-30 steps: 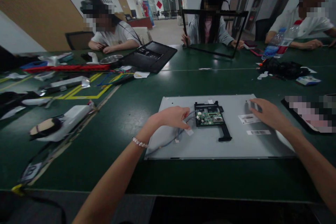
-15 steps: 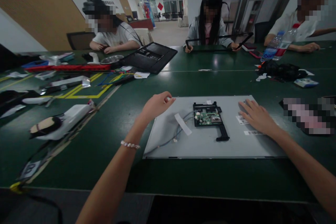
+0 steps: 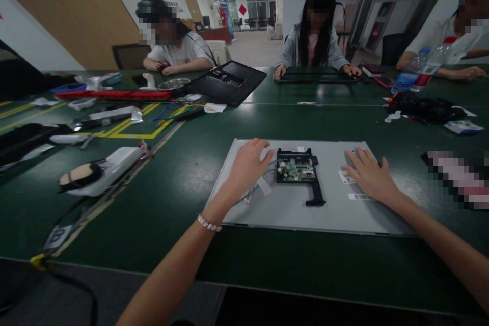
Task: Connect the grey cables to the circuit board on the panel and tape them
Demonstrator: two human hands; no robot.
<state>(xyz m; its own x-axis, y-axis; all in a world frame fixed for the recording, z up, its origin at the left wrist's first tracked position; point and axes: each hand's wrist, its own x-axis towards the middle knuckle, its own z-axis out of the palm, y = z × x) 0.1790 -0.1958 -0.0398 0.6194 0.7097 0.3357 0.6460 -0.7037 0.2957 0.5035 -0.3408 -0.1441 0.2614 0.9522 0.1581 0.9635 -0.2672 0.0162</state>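
Note:
A grey flat panel (image 3: 278, 214), probably the back of a display, lies on the green table before me. On its middle sits a green circuit board (image 3: 297, 170) in a black plastic bracket (image 3: 316, 194). My left hand (image 3: 252, 163) is over the panel's left part, fingers apart and curved, just left of the board and partly hiding a grey cable (image 3: 246, 193). A white strip (image 3: 264, 185) shows beside that hand. My right hand (image 3: 369, 170) rests with spread fingers on the panel's right side, near white labels (image 3: 347, 177). Neither hand holds anything.
A white device with a beige pad (image 3: 110, 170) lies on the left. Farther off are a black plastic housing (image 3: 229, 81), wires, a red strip (image 3: 114, 94), bottles (image 3: 410, 71) and a black bundle (image 3: 424, 107). Three people sit across the table (image 3: 267, 119); one handles a black frame (image 3: 321, 81).
My left hand has moved right onto the panel, toward the board, and its fingers have opened. My right hand stays on the panel. The person opposite has lowered the black frame to the table.

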